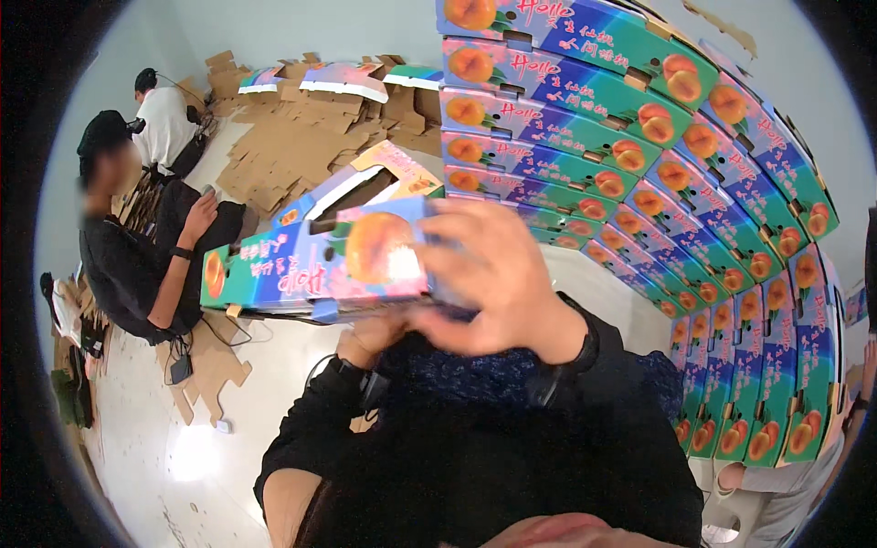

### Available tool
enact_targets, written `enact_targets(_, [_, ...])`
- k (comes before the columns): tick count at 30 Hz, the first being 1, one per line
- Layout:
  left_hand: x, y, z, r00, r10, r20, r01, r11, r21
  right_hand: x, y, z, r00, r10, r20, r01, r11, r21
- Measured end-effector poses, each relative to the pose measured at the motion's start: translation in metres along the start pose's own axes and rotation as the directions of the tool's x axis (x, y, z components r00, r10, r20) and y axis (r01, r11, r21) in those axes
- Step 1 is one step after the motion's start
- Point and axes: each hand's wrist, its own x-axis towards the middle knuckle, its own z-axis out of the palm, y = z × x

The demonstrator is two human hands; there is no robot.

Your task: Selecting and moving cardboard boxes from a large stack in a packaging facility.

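Observation:
A printed cardboard fruit box in green, blue and pink, with peaches pictured on it, is held in front of me above the floor. Its printed long side faces me upside down, and an opening shows in the top behind it. My right hand is closed around the box's right end, fingers over the top corner and thumb lower down; motion blurs it a little. My left hand is under the box near its right half, bearing it from below, with its fingers mostly hidden.
Tall stacks of matching boxes rise ahead and along the right. Flattened cardboard covers the far floor. A seated person in black is at the left, another in white beyond. Cables and a cardboard piece lie on the left floor.

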Motion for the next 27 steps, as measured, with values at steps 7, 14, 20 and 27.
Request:
enact_targets(7, [0.011,-0.010,-0.008,0.906,0.210,0.367,-0.407,0.669,0.622,0.025,-0.036,0.021,0.881,0.235,0.410,-0.120,0.951,-0.286])
enact_targets(14, [-0.018,-0.001,-0.033,0.881,0.113,0.459,-0.429,0.600,0.675,0.010,-0.028,-0.002,0.825,0.273,0.495,-0.229,0.962,-0.149])
enact_targets(20, [-0.045,-0.003,-0.015,0.875,0.048,0.481,-0.431,0.529,0.731,-0.047,-0.032,-0.036,0.831,0.401,0.386,-0.385,0.915,-0.121])
enact_targets(27, [-0.053,-0.005,-0.007,0.792,0.461,0.401,-0.555,0.267,0.788,-0.111,-0.033,-0.042,0.855,0.516,0.051,-0.516,0.856,-0.009])
